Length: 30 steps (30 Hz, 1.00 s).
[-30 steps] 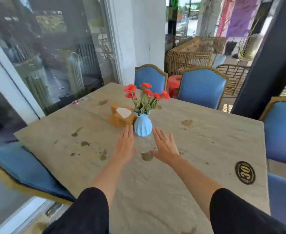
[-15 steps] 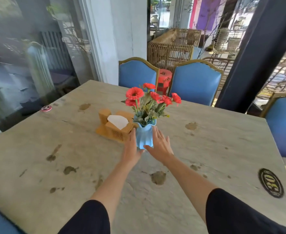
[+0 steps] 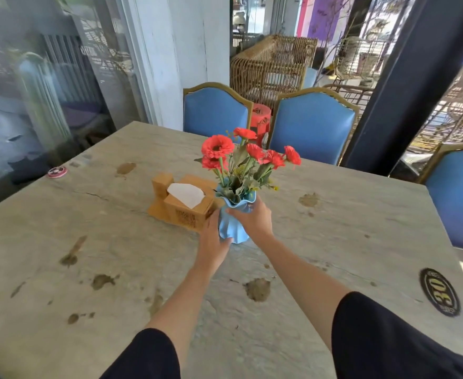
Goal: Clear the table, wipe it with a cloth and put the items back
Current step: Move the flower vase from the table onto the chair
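- A second ago both hands lay flat and open short of the blue vase (image 3: 231,225); now they have closed in on it — the left hand (image 3: 212,243) cups its lower side, the right hand (image 3: 252,218) wraps it just under the rim, fingers clamped on it.
- The vase stands mid-counter (image 3: 348,242), at about 3 o'clock of the wooden tissue holder (image 3: 182,203), touching or nearly so.
- Clearing is starting — the brown stains (image 3: 257,289) remain unwiped.
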Available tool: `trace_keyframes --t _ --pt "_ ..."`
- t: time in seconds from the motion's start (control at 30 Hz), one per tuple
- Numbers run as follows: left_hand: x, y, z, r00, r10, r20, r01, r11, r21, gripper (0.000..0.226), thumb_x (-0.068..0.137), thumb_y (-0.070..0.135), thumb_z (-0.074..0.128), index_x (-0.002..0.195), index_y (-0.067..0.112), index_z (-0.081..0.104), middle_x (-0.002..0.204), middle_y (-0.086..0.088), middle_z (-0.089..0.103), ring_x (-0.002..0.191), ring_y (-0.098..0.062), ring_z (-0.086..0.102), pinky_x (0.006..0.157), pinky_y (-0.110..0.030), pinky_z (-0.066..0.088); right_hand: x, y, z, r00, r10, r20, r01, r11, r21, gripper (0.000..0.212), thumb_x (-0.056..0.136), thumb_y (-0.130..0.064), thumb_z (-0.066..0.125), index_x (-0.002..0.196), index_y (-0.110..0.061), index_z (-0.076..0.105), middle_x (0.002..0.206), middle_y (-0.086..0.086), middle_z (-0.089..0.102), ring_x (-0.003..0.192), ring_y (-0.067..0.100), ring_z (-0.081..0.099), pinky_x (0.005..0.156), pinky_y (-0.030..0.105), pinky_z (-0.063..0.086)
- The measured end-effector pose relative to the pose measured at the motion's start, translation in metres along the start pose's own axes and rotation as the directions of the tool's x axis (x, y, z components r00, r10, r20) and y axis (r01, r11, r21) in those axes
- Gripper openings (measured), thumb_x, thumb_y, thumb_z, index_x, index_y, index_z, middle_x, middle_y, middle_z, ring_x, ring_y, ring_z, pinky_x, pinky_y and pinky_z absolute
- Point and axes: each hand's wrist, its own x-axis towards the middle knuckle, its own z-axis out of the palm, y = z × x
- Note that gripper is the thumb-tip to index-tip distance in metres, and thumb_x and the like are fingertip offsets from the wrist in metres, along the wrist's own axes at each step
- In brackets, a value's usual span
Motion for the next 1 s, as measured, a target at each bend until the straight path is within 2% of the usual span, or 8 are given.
trace_keyframes --t 0.1,0.2,0.4,0.5,0.67,0.87,0.93,1.0 --pt "-0.005 0.011 0.001 0.999 -0.016 0.031 0.019 0.995 -0.096 0.078 0.064 0.025 0.066 0.137 0.022 0.038 0.122 -0.002 0.056 0.110 -0.023 0.057 0.086 -0.043 0.053 -0.008 -0.001 -0.017 0.998 -0.058 -0.018 0.057 0.998 -0.039 0.051 0.069 -0.043 0.081 0.107 -0.018 0.059 0.088 0.000 0.067 0.083 0.019 0.062 0.065 0.033 0.050" --pt "-0.011 0.032 0.003 0.996 -0.029 0.083 0.042 0.986 -0.161 0.083 0.059 0.026 0.074 0.134 0.032 0.038 0.124 0.004 0.055 0.111 -0.017 0.057 0.086 -0.044 0.053 -0.019 -0.003 -0.040 0.995 -0.088 -0.047 0.086 0.995 -0.052 0.043 0.069 -0.043 0.082 0.099 -0.020 0.061 0.085 0.001 0.068 0.082 0.020 0.064 0.069 0.038 0.053" --pt "-0.026 0.086 0.029 0.990 0.002 0.143 0.001 1.000 -0.024 0.109 0.048 0.045 0.079 0.141 0.024 0.026 0.133 0.000 0.046 0.121 -0.019 0.047 0.095 -0.044 0.047 -0.043 -0.001 -0.105 0.980 -0.154 -0.127 0.151 0.988 -0.033 0.045 0.069 -0.045 0.082 0.097 -0.018 0.059 0.082 0.005 0.069 0.078 0.023 0.064 0.066 0.040 0.052" --pt "-0.035 0.115 0.060 0.992 0.014 0.123 -0.021 0.998 0.055 0.103 0.047 0.052 0.080 0.135 0.026 0.032 0.122 0.002 0.051 0.110 -0.018 0.053 0.085 -0.044 0.053 -0.054 0.009 -0.150 0.972 -0.180 -0.151 0.175 0.984 -0.043 0.044 0.068 -0.042 0.083 0.095 -0.017 0.060 0.078 0.005 0.068 0.073 0.023 0.063 0.063 0.041 0.053" --pt "-0.071 0.185 0.127 0.992 0.085 0.091 -0.095 0.990 0.109 0.094 0.050 0.050 0.077 0.130 0.020 0.037 0.117 0.001 0.055 0.104 -0.017 0.057 0.079 -0.041 0.055 -0.080 0.041 -0.248 0.963 -0.207 -0.172 0.193 0.977 -0.094 0.048 0.068 -0.045 0.081 0.102 -0.017 0.062 0.084 0.005 0.069 0.082 0.022 0.063 0.068 0.041 0.053" --pt "-0.137 0.305 0.225 0.939 0.340 -0.045 -0.310 0.899 0.310 0.051 0.065 0.027 0.062 0.111 0.008 0.048 0.096 -0.008 0.056 0.083 -0.028 0.059 0.064 -0.039 0.052 -0.112 0.094 -0.384 0.938 -0.234 -0.257 0.190 0.964 -0.184 0.046 0.068 -0.050 0.079 0.087 -0.011 0.061 0.071 0.008 0.066 0.068 0.023 0.061 0.059 0.036 0.049" --pt "-0.152 0.334 0.255 0.928 0.372 -0.016 -0.343 0.871 0.352 0.052 0.067 0.034 0.055 0.112 0.009 0.049 0.095 -0.008 0.056 0.082 -0.029 0.059 0.061 -0.039 0.051 -0.117 0.110 -0.422 0.932 -0.225 -0.283 0.177 0.967 -0.184 0.047 0.067 -0.051 0.080 0.087 -0.011 0.064 0.074 0.006 0.067 0.071 0.021 0.062 0.061 0.034 0.048" --pt "-0.157 0.347 0.284 0.922 0.386 0.009 -0.363 0.857 0.365 0.066 0.064 0.039 0.055 0.120 0.006 0.045 0.100 -0.011 0.056 0.085 -0.030 0.058 0.061 -0.039 0.052 -0.117 0.127 -0.451 0.930 -0.210 -0.302 0.155 0.968 -0.197 0.050 0.065 -0.054 0.079 0.090 -0.012 0.066 0.080 0.004 0.069 0.077 0.020 0.063 0.065 0.034 0.051"
